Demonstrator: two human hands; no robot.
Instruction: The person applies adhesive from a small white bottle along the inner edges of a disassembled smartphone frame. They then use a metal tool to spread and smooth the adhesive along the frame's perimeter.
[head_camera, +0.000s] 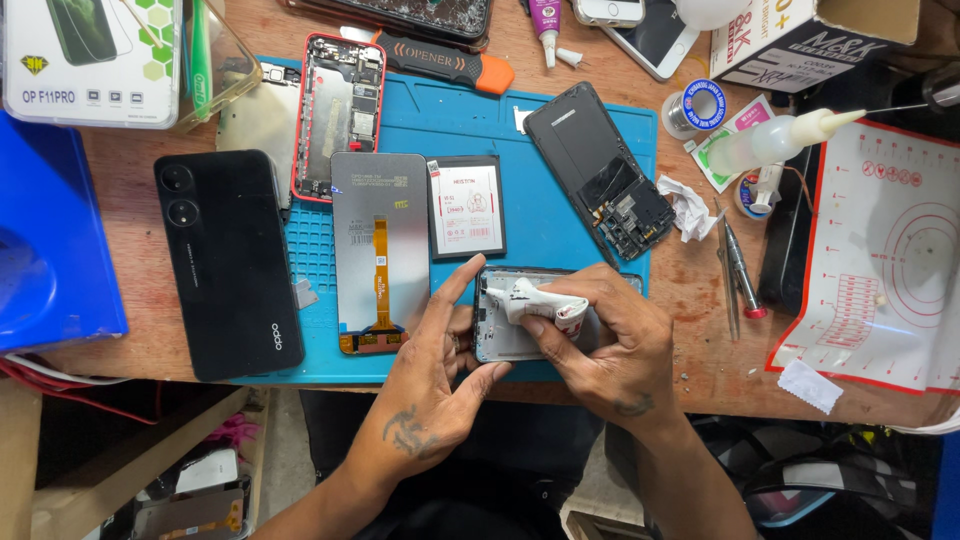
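Am seeing right hand (600, 335) covering most of phone frame (497, 330); only its left part and far edge showing. White cloth wad (535, 300) partly tucking under right fingers. Left hand (440, 370) hiding frame's near-left corner. Am losing cracked phone (420, 15) at far edge, cut off. Blue box (45, 240) running off left edge. White mat (880, 260) running off right edge. Small parts inside open black phone (600, 170) too fine for me to tell apart. Clutter under table, near side, blurring into shadow.

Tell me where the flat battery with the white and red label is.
In the head view, the battery lies on the blue mat, centre, between the face-down screen panel and the black phone frame.
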